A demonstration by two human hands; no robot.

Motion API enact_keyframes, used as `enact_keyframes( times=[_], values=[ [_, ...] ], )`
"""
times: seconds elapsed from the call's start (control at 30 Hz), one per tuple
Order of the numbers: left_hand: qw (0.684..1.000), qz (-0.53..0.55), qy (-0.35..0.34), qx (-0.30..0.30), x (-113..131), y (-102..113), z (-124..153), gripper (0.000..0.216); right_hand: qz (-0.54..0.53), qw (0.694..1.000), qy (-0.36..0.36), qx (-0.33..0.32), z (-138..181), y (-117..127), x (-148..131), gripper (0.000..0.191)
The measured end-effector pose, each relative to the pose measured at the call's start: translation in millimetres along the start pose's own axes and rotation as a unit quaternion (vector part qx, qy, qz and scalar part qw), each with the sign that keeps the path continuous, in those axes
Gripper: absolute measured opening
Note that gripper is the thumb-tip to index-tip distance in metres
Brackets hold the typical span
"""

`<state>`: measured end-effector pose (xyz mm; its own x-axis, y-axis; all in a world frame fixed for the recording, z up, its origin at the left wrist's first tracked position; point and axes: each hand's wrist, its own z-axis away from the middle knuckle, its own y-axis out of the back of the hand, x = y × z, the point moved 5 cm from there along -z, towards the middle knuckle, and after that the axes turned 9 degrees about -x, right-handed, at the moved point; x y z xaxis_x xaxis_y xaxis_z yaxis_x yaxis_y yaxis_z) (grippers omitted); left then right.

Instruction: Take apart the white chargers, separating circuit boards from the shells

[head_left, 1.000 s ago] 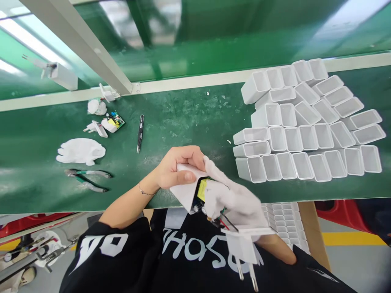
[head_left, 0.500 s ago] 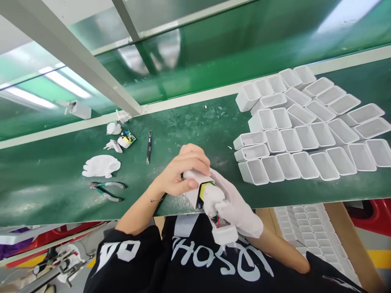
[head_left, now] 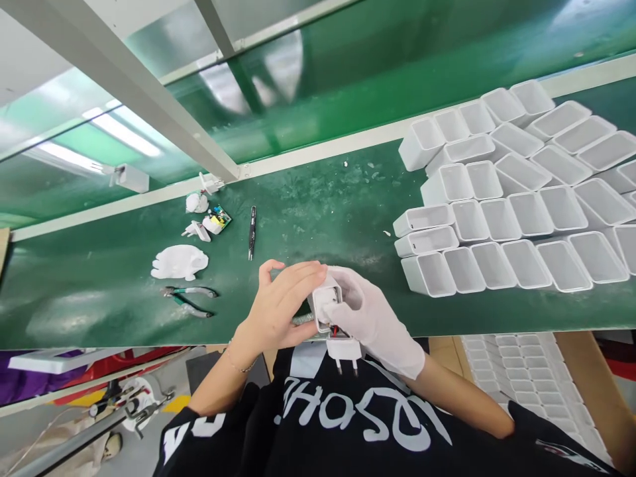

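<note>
My bare left hand (head_left: 279, 306) grips a white plastic charger housing (head_left: 318, 318) from its left side, with the open end tilted toward me. Around the other side curls my right hand (head_left: 380, 321), in a white glove, its thumb pressed at the opening. A white lump (head_left: 324, 299) shows inside the housing; the circuit board seen before is hidden. Below the opening hangs a white two-pin plug cap (head_left: 344, 348), joined by red wire, its pins pointing down toward my shirt.
Tweezers (head_left: 252, 233), pliers (head_left: 191, 299) and a white glove (head_left: 179, 262) lie on the green bench at left. Behind them are a circuit board (head_left: 217, 219) and plug parts (head_left: 197, 230). Rows of white housings (head_left: 436, 275) stand at right; a carton (head_left: 591, 377) of them is below.
The board with its white lump has gone deeper into the housing. My right hand has closed in around the housing, and the plug cap now hangs just below the opening.
</note>
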<state>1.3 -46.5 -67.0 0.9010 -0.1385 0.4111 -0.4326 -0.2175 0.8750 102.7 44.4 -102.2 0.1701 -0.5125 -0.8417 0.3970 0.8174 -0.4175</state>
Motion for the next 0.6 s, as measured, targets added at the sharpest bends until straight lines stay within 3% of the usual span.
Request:
enact_keyframes(
  times=[0.1,0.2,0.3,0.4,0.53,0.6],
  values=[
    [0.995,0.059,0.076,-0.014,-4,-6,13,0.055,0.031,0.998,-0.035,-0.041,1,2,8,0.056],
    [0.976,0.119,0.177,-0.032,-6,-11,31,0.053,0.095,0.995,0.016,-0.04,7,18,14,0.07],
    [0.962,0.144,0.233,0.005,-2,-6,49,0.049,0.135,0.988,0.08,-0.004,13,37,18,0.062],
    [0.952,0.162,0.249,0.071,2,-1,61,0.057,0.149,0.985,0.085,0.015,15,46,23,0.052],
    [0.941,0.149,0.302,-0.024,-1,-19,67,0.049,0.139,0.985,0.091,0.046,14,57,31,0.043],
    [0.941,0.155,0.298,-0.027,-2,-25,68,0.055,0.164,0.981,0.087,0.053,13,69,39,0.043]
  ],
)
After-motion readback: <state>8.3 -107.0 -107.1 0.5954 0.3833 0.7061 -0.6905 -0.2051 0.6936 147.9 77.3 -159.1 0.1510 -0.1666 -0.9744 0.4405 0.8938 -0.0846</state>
